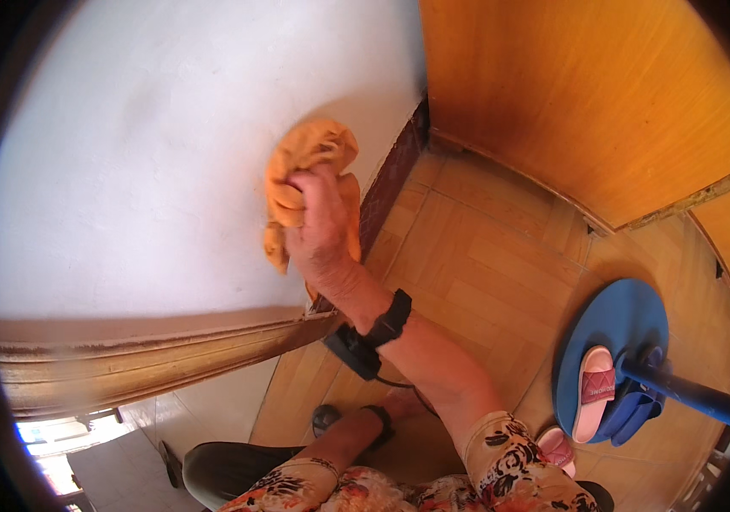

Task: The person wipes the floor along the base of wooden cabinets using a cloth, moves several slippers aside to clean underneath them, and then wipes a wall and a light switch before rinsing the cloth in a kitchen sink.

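My right hand [320, 211] grips a bunched orange cloth [314, 144] and presses it against the white wall [147, 160], close to the dark baseboard [397, 173]. A black strap [390, 323] with a dark box-shaped device [352, 352] goes round my right wrist, and a thin cable trails from it. Lower down, my left hand [403, 404] rests near my lap, with a black band [380, 425] at its wrist. It is dim and partly covered by my right forearm, so its fingers cannot be made out.
An orange wooden cabinet [582, 96] stands past the wall corner. On the wood-patterned floor [480, 269] at right is a round blue base [585, 320] with a post [678, 387], bearing a pink slide [595, 390] and blue slippers [630, 409]. A wooden door frame [147, 365] runs at lower left.
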`<state>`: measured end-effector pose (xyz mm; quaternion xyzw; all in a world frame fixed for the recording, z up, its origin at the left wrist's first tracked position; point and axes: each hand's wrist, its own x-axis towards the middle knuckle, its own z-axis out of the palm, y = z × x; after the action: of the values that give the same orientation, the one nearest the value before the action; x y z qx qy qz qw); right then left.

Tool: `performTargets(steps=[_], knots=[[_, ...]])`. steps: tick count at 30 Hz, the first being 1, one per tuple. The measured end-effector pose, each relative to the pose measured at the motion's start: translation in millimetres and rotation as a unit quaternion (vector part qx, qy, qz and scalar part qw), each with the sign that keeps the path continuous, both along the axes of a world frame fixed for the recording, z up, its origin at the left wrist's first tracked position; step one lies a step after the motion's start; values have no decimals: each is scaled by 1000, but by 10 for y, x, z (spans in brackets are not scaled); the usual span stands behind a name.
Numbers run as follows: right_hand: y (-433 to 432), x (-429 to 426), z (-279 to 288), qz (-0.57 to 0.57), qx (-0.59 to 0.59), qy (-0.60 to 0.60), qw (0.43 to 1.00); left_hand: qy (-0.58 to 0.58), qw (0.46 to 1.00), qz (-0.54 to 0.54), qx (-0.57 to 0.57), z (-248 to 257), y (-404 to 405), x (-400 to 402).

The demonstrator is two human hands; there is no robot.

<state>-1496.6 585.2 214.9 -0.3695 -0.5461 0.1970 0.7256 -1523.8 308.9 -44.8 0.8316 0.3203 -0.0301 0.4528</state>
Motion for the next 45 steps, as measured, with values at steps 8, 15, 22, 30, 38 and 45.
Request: performTargets(steps=[8, 15, 22, 30, 38, 45], knots=[[105, 183, -711, 99, -316, 180, 926, 175, 967, -181, 23, 622, 378, 223], [70, -251, -90, 2, 77, 76, 994, 99, 987, -126, 12, 498, 211, 109], [110, 81, -876, 150, -284, 188, 928, 71, 990, -116, 46, 516, 254, 143], [-168, -184, 279, 27, 63, 37, 997, 65, 990, -115, 56, 464, 197, 150], [-30, 230, -1420, 60, -215, 48, 973, -13, 987, -115, 111, 333, 346, 276], [-178, 988, -453, 177, -315, 224, 905, -199, 941, 170, -213, 984, 878, 172]])
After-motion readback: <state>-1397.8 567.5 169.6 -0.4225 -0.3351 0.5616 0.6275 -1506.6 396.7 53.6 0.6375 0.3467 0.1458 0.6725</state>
